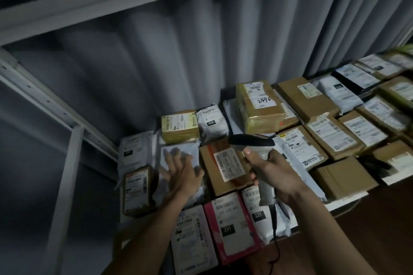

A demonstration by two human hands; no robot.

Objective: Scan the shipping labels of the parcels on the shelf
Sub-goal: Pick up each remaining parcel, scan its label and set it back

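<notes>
A person's two bare forearms reach forward over a white metal shelf (342, 204) packed with parcels lying flat, labels facing up. The right hand (273, 172) is wrapped around the pale grey handle of a barcode scanner (257, 152), thumb resting on the front of the grip; the scanner's dark head points left, above a brown cardboard box (220, 168) that carries a white shipping label (229, 166). A dark cable (274, 230) hangs from the base of the handle toward the near edge. The left hand (181, 171) has its fingers spread wide and hovers over, or lightly touches, a pale grey poly mailer (178, 150) just left of that box; contact cannot be told because the hand is blurred. Nearer the viewer lies a pink parcel (230, 227) with a label marked 231, between a white bag on its left and another white bag also marked 231 on its right. Farther back sits a tape-wrapped yellowish box (180, 127), and to the right a larger taped box (259, 107) stacked on others. More brown boxes and grey bags run off to the far right. A grey curtain (201, 51) hangs behind the shelf.
</notes>
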